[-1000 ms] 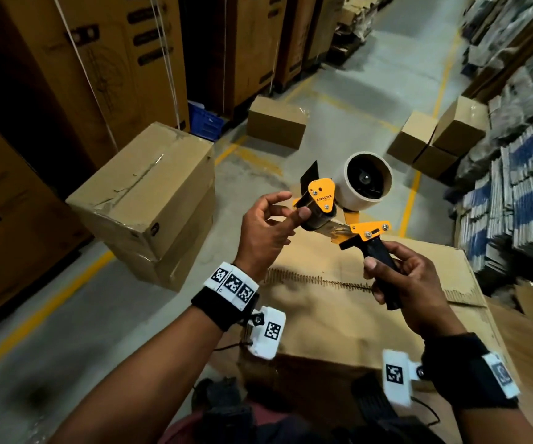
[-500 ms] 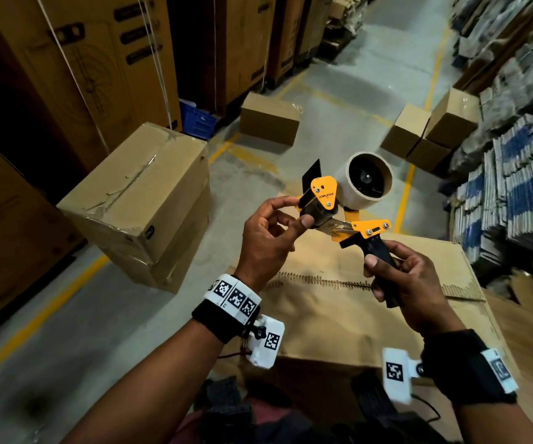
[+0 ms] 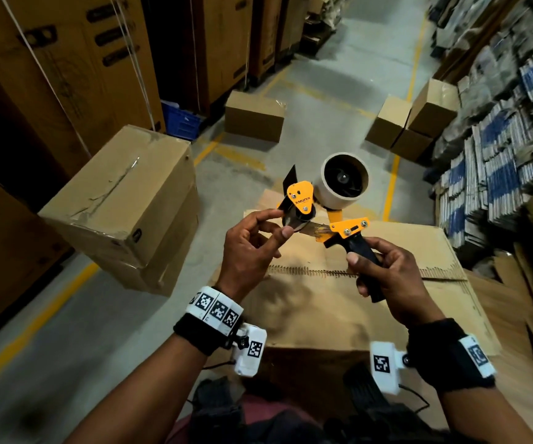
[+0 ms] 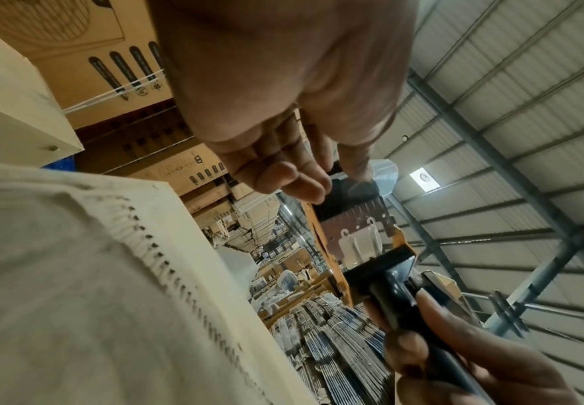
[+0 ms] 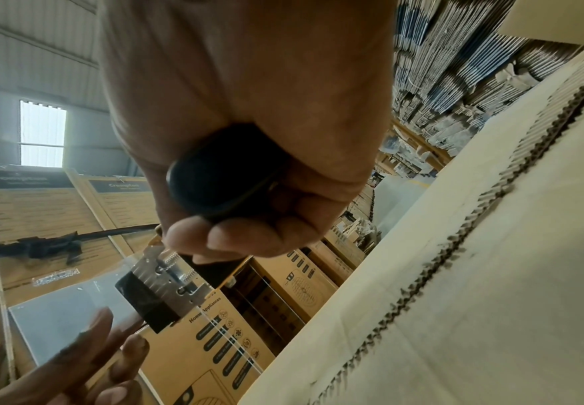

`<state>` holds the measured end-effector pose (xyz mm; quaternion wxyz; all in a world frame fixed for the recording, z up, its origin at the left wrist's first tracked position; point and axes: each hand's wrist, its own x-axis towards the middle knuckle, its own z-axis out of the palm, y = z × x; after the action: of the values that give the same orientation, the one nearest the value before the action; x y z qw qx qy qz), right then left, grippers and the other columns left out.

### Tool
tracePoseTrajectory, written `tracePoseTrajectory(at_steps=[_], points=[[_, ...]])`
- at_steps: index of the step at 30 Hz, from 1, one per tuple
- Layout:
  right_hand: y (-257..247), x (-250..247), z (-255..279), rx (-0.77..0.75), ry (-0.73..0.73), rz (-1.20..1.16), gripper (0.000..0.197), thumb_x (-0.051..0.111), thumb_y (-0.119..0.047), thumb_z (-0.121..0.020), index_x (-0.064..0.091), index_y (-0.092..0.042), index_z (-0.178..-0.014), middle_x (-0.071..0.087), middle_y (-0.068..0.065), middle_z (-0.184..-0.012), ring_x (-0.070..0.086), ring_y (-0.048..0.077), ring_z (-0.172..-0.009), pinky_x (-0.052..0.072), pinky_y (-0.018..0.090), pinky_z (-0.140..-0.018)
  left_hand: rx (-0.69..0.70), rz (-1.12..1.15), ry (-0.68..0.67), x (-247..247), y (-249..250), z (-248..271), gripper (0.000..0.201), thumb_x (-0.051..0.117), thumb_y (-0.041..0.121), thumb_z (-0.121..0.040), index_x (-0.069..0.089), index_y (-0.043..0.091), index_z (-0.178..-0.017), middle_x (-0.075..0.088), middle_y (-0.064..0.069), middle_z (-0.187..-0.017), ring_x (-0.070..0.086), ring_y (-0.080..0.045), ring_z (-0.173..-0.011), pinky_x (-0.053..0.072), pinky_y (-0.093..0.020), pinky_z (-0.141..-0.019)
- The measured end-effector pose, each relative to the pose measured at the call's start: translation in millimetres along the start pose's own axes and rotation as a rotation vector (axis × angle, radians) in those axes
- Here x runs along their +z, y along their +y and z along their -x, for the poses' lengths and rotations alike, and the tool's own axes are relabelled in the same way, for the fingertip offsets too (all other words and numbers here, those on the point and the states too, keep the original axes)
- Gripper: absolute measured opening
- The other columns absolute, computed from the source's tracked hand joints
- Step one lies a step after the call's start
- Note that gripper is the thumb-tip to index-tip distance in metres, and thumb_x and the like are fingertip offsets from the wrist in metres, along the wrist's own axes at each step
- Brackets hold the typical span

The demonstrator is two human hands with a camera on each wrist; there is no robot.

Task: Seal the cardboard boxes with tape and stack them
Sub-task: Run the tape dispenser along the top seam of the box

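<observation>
My right hand (image 3: 367,267) grips the black handle of an orange tape dispenser (image 3: 348,227), held up over a big cardboard box (image 3: 322,302). The box's top flaps meet in a ragged seam (image 3: 338,272). The tape roll (image 3: 343,181) sits at the dispenser's far end. My left hand (image 3: 279,223) pinches the clear tape end (image 5: 76,309) with thumb and forefinger, just at the roller. In the left wrist view the left hand's fingertips (image 4: 304,189) lie against the dark roller. The right wrist view has my right hand (image 5: 249,219) wrapped round the handle.
Two taped boxes (image 3: 124,203) are stacked at the left on the concrete floor. Smaller boxes lie further off in the aisle (image 3: 254,115) and at the right (image 3: 418,120). Tall cartons line the left side. Bundles of flattened cardboard (image 3: 499,149) fill the right.
My left thumb and forefinger have drawn a little down and toward me from the dispenser's orange plate. The right hand keeps its hold on the handle.
</observation>
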<state>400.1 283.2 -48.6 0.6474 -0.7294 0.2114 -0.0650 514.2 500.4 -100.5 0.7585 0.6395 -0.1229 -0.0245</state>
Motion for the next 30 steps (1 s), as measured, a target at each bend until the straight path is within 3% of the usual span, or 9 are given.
tracePoseTrajectory(at_steps=[5,7,10,15,18,21,24,26,30], points=[[3,-1,4,0.012,-0.01,-0.002,0.027,0.075,-0.012,-0.09,0.069,-0.014,-0.117,0.07,0.014,-0.077,0.052,0.019,-0.044,0.038,0.018,-0.041,0.057,-0.057,-0.029,0,-1,6,0.013,0.079,0.018,-0.091,0.074,0.009,-0.098,0.074,-0.001,-0.095,0.069,-0.019,-0.068,0.054,-0.035,-0.055],[4,-1,6,0.025,-0.013,-0.015,0.027,0.075,-0.013,-0.091,0.069,-0.014,-0.117,0.07,0.015,-0.079,0.052,0.02,-0.045,0.039,0.018,-0.042,0.062,-0.05,-0.037,-1,-2,8,0.012,0.08,0.016,-0.09,0.072,0.008,-0.094,0.074,-0.005,-0.099,0.071,-0.021,-0.075,0.051,-0.033,-0.055],[6,-1,8,0.044,-0.014,-0.033,0.029,0.075,-0.014,-0.09,0.07,-0.014,-0.118,0.069,0.016,-0.079,0.052,0.02,-0.045,0.041,0.02,-0.042,0.05,-0.016,-0.062,-2,-1,13,0.011,0.082,0.009,-0.089,0.073,0.01,-0.095,0.076,-0.009,-0.101,0.073,-0.029,-0.077,0.052,-0.027,-0.057],[9,-3,10,0.061,-0.048,-0.043,0.039,0.079,-0.022,-0.081,0.07,-0.013,-0.119,0.07,0.014,-0.076,0.051,0.023,-0.047,0.045,0.026,-0.046,0.053,0.011,-0.086,0,-3,17,0.038,0.086,0.012,-0.081,0.068,0.012,-0.114,0.075,-0.008,-0.093,0.07,-0.033,-0.073,0.058,-0.056,-0.066],[9,-2,10,0.058,-0.053,-0.04,0.036,0.079,-0.019,-0.083,0.07,-0.013,-0.118,0.07,0.015,-0.076,0.051,0.023,-0.047,0.046,0.026,-0.046,0.08,0.028,-0.063,0,-3,18,0.053,0.086,0.009,-0.081,0.064,0.01,-0.13,0.07,-0.013,-0.081,0.067,-0.04,-0.075,0.059,-0.055,-0.074],[10,-4,10,0.062,-0.044,-0.034,0.032,0.077,-0.015,-0.088,0.069,-0.014,-0.119,0.07,0.015,-0.078,0.052,0.022,-0.047,0.045,0.024,-0.045,0.093,0.011,-0.086,-3,-3,19,0.034,0.086,0.011,-0.082,0.072,0.008,-0.113,0.068,-0.01,-0.078,0.065,-0.034,-0.071,0.059,-0.059,-0.07],[12,-7,10,0.075,-0.032,-0.032,0.034,0.078,-0.018,-0.086,0.07,-0.014,-0.118,0.07,0.015,-0.078,0.052,0.021,-0.046,0.044,0.024,-0.043,0.029,-0.009,-0.076,-5,-7,19,0.017,0.086,0.022,-0.082,0.074,0.012,-0.088,0.072,-0.003,-0.078,0.065,-0.023,-0.066,0.057,-0.042,-0.061],[13,-8,10,0.092,-0.034,-0.027,0.038,0.079,-0.023,-0.082,0.07,-0.013,-0.118,0.07,0.015,-0.078,0.052,0.022,-0.047,0.044,0.026,-0.044,-0.034,-0.001,-0.035,-8,-11,19,0.014,0.084,0.023,-0.082,0.074,0.013,-0.084,0.074,0.0,-0.079,0.065,-0.014,-0.068,0.051,-0.028,-0.058],[20,-10,8,0.161,-0.048,0.038,0.032,0.081,-0.026,-0.084,0.072,-0.014,-0.113,0.072,0.014,-0.08,0.053,0.023,-0.048,0.038,0.022,-0.044,-0.154,0.009,-0.002,-12,-19,21,0.009,0.083,0.007,-0.087,0.075,0.003,-0.086,0.075,-0.016,-0.08,0.067,-0.018,-0.065,0.051,-0.023,-0.056]])
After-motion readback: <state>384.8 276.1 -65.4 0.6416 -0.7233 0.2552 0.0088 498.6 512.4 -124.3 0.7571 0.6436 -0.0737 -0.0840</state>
